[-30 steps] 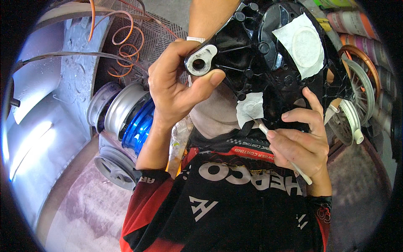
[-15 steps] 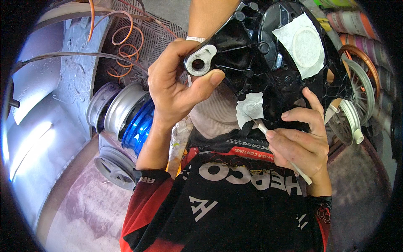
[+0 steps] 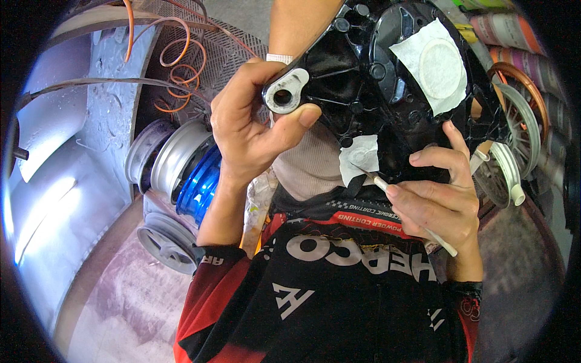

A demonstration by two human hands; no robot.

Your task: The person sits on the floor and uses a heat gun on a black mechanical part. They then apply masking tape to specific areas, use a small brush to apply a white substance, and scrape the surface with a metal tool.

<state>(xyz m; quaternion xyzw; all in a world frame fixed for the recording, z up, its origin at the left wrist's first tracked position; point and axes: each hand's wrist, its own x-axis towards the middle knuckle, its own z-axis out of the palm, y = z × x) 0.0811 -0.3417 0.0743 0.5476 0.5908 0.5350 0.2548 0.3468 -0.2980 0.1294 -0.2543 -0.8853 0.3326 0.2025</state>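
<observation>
My left hand (image 3: 251, 130) grips a glossy black ribbed cover casting (image 3: 348, 81) by its corner, thumb and fingers around a bare-metal lug (image 3: 286, 91) with a hole. My right hand (image 3: 442, 202) is closed on a slim white-handled craft knife (image 3: 380, 181), its thin tip touching a small piece of pale masking tape (image 3: 360, 156) stuck near the casting's lower edge. The right index finger is stretched up against the black surface. A larger masking tape patch (image 3: 433, 66), marked with a round outline, covers the casting's upper right part.
Several wheel rims stand at the left, among them a blue rim (image 3: 200, 184) and a silver rim (image 3: 181, 154). A coiled orange hose (image 3: 181, 54) hangs at upper left. Bronze (image 3: 532, 91) and cream (image 3: 507, 172) rims stand at the right, below colourful rolls (image 3: 511, 36).
The casting and my left hand have shifted very slightly left. My right hand has moved a little right, and the knife's rear end has risen slightly.
</observation>
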